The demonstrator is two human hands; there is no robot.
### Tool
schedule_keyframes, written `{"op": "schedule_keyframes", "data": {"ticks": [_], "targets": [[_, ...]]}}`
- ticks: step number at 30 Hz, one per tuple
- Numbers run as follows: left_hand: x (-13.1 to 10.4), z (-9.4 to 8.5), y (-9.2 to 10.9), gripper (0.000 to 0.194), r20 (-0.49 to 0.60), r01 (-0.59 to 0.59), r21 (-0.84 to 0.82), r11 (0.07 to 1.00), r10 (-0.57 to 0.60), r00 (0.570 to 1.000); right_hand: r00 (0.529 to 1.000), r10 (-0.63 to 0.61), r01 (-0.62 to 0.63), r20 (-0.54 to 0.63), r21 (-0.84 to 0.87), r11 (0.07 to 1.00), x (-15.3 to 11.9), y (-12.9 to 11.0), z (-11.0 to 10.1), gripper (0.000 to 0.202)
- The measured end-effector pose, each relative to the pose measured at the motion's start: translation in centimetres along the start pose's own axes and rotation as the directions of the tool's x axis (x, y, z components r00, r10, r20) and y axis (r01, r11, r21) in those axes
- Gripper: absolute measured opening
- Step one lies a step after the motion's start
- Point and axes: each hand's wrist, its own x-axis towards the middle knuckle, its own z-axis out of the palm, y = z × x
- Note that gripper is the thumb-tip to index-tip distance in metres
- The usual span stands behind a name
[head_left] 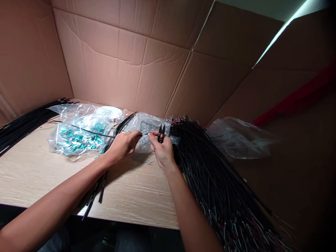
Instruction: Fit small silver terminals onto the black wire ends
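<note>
Pinched closed, my left hand (125, 144) grips a thin black cable (90, 131) that trails off to the left. My right hand (163, 151) is closed around small dark snips (161, 133), their two points upward and apart. Its thumb and forefinger also pinch the cable's tip, where a small bit of teal shows between the hands. Just behind the fingers sits a clear bag of tiny silvery metal parts (147, 140). Left of my left hand lies a clear plastic bag of teal pieces (81, 138). What exactly the right fingertips touch is too small to make out.
A thick bundle of black cables (210, 161) with stripped wire ends runs along the right side. More black cables (31, 119) lie at the far left. Cardboard walls (105, 63) close off the back of the wooden table (141, 199). An clear crumpled bag (238, 138) lies at right.
</note>
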Motion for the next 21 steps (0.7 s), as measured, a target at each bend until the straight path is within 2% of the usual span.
{"op": "schedule_keyframes", "data": {"ticks": [3,5,8,10,14,15,18,21], "targets": [[0.3,-0.6,0.5,0.016,-0.03,-0.014,-0.16,0.987,0.009,1.0,0.997,0.061,-0.068,0.045,0.164,0.984,-0.1,-0.6,0.4,0.03],[0.3,-0.7,0.7,0.016,-0.035,-0.04,-0.205,0.978,0.033,0.999,0.992,0.11,-0.121,0.064,0.214,0.969,-0.2,-0.8,0.6,0.028],[0.1,-0.5,0.7,0.016,-0.039,-0.079,-0.197,0.977,0.073,0.997,0.976,0.192,-0.21,0.102,0.215,0.954,-0.1,-0.6,0.7,0.029],[0.0,-0.2,0.5,0.015,-0.043,-0.074,-0.156,0.985,0.068,0.997,0.972,0.221,-0.233,0.083,0.163,0.959,-0.1,-0.5,0.7,0.032],[-0.2,0.1,0.0,0.014,-0.073,-0.015,-0.07,0.997,0.01,0.997,0.993,0.099,-0.093,-0.068,0.091,0.991,-0.2,-1.2,0.2,0.034],[-0.2,0.1,-0.1,0.014,-0.072,-0.005,-0.064,0.998,0.001,0.997,0.997,0.056,-0.05,-0.061,0.096,0.994,-0.3,-1.5,0.0,0.033],[-0.1,0.0,-0.1,0.014,-0.038,0.005,-0.08,0.997,-0.008,0.999,0.998,-0.028,0.023,0.055,0.089,0.996,-0.5,-2.3,-0.5,0.032],[-0.1,-0.1,0.0,0.014,-0.027,0.004,-0.105,0.994,-0.007,1.0,0.996,-0.047,0.044,0.079,0.031,0.999,-0.4,-2.1,-0.7,0.033]]}}
